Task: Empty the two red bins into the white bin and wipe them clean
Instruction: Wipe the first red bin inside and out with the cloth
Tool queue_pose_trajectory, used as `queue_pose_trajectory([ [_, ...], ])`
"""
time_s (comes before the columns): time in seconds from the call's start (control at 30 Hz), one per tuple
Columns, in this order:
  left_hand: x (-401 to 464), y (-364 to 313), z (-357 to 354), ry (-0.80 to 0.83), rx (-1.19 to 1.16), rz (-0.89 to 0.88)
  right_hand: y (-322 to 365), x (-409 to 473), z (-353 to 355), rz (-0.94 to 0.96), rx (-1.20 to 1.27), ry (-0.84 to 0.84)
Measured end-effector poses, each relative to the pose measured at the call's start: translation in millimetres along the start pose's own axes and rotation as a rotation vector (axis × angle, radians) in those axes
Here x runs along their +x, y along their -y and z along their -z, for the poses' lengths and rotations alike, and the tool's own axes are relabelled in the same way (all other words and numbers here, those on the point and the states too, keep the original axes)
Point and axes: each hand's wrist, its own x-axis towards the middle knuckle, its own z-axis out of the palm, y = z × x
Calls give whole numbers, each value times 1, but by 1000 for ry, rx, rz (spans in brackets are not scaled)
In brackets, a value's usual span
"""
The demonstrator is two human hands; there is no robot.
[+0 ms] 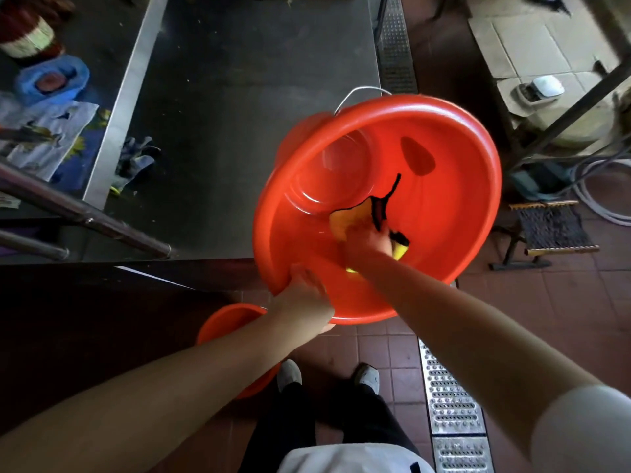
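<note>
The left hand (307, 295) is gripping the near rim of a red bin (444, 158), fingers curled over the lip; the bin is being held off the floor, tilted so its open mouth is facing up toward the camera, its far side hanging just past the near right corner of the steel counter (259, 97); a wire bail handle (355, 93) is showing behind its far rim. The right hand (368, 238) is reaching inside the bin, clutching a yellow cloth (348, 216) with black edging and pressing it against the inner wall near the bottom; the hand and cloth are blurred, so finer finger detail is lost.

A second red bin (228, 322) is sitting on the tiled floor (607, 319) below the left forearm, just beside the person's shoes (289, 374), partly hidden by the arm; that is making two red bins in view, one cloth, two hands.

To the right of the held bin the floor is lying open as far as a small folding stool (553, 230) and a coil of hose (594, 199); a metal drain grate (450, 404) is running along the floor by the right foot. To the left the counter's near edge is crossing the view, with two steel rails (85, 213) jutting out at its left; most of the counter top is lying bare, with gloves (136, 162) near its left edge; beyond that edge a blue bag (51, 80) and a printed sheet (47, 131) are resting on a lower surface.
</note>
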Motion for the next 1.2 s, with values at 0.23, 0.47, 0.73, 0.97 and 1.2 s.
queue_pose_trajectory([
  [0.23, -1, -10, -12, 33, 19, 32, -8, 14, -6, 138, 58, 19],
  [0.47, -1, -7, -1, 84, 84, -19, 12, 32, 1, 46, 39, 94],
  [0.73, -12, -1, 12, 50, 12, -57, -1, -75, 9, 124, 37, 49],
  [0.97, -5, 2, 9, 10, -101, -64, -27, -139, 18, 236, -41, -41],
  [1.2, -3, 3, 17, 36, -101, -58, -22, -116, 17, 195, -49, 8],
])
